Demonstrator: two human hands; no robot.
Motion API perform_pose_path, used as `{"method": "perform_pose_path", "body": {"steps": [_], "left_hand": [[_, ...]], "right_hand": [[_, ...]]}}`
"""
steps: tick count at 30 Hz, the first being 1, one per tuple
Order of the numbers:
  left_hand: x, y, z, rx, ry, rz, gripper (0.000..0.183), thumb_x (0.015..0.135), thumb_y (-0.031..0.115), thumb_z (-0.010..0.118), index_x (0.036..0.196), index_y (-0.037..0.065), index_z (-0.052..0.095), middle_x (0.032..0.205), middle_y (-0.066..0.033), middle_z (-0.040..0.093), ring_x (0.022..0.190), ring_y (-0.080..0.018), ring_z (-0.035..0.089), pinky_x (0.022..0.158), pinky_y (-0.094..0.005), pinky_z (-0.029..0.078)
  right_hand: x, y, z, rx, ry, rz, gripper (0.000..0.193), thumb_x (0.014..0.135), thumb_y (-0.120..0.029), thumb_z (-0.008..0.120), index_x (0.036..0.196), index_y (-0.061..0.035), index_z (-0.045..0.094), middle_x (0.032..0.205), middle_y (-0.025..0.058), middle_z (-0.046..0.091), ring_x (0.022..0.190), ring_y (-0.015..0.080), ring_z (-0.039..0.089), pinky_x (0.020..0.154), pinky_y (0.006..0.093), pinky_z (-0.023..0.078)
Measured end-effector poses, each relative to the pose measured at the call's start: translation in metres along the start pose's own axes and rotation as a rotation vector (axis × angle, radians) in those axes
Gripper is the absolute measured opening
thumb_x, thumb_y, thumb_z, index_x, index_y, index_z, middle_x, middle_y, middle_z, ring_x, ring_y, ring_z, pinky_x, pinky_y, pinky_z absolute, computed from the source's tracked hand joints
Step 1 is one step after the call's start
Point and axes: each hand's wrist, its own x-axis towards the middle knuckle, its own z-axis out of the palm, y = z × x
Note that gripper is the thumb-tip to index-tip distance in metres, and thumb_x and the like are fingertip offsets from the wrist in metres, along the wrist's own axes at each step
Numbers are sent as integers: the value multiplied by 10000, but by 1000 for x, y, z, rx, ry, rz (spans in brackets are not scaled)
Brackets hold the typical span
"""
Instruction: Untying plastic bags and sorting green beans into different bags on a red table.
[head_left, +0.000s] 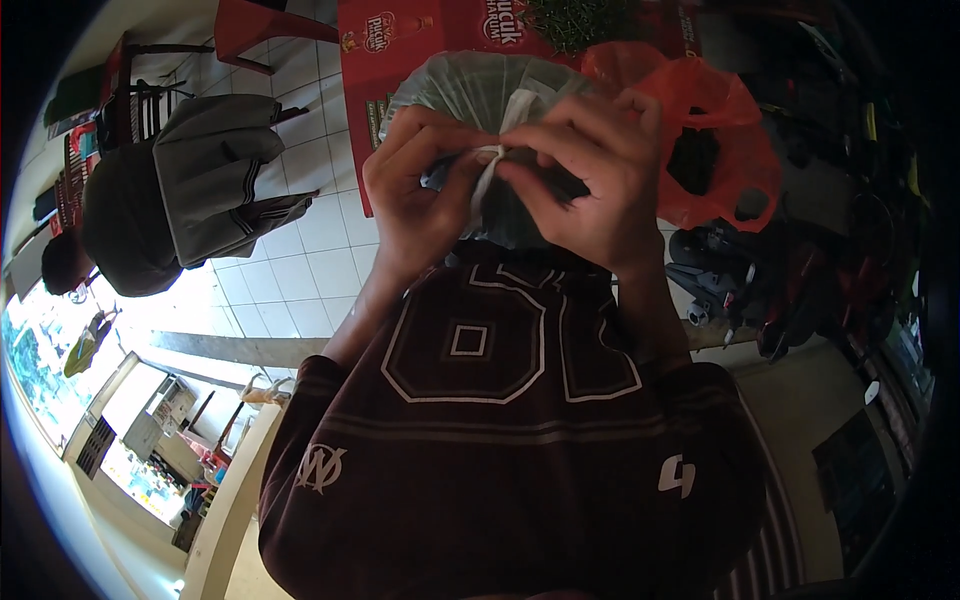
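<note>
A bulging, see-through plastic bag [450,85] stands in front of me at the edge of the red table, with something greenish inside that I cannot make out. Both hands meet over its gathered, twisted top. My left hand [425,180] pinches the whitish plastic between thumb and fingers. From the other side my right hand [590,170] pinches the same twist, its thumb and forefinger nearly touching the left fingertips. A loose whitish strip of the bag's plastic stands up beside my right fingers.
On the red table [400,65] lie a heap of thin green stems [575,22] and, to the right, an open red plastic bag [740,160] with dark green stuff inside. A person [130,215] is at the left, near a red chair [255,30]. Motorbikes [800,290] are at the right.
</note>
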Motion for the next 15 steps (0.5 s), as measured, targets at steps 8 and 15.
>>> {"method": "perform_pose_path", "body": {"steps": [8,15], "left_hand": [[-7,1,5,88,49,-37,186,727,-73,759,872,43,771,795,-50,656,756,-188,611,690,-303,471],[-12,-1,4,148,9,8,219,729,-118,743,907,7,764,822,-58,650,748,-149,623,687,-277,471]], "right_hand": [[-12,-2,7,25,-9,96,177,742,-130,814,891,-172,728,687,-82,554,636,105,544,828,377,312],[-12,3,7,67,-26,50,163,740,-86,780,872,-151,711,651,-70,552,608,111,524,812,359,331]]}}
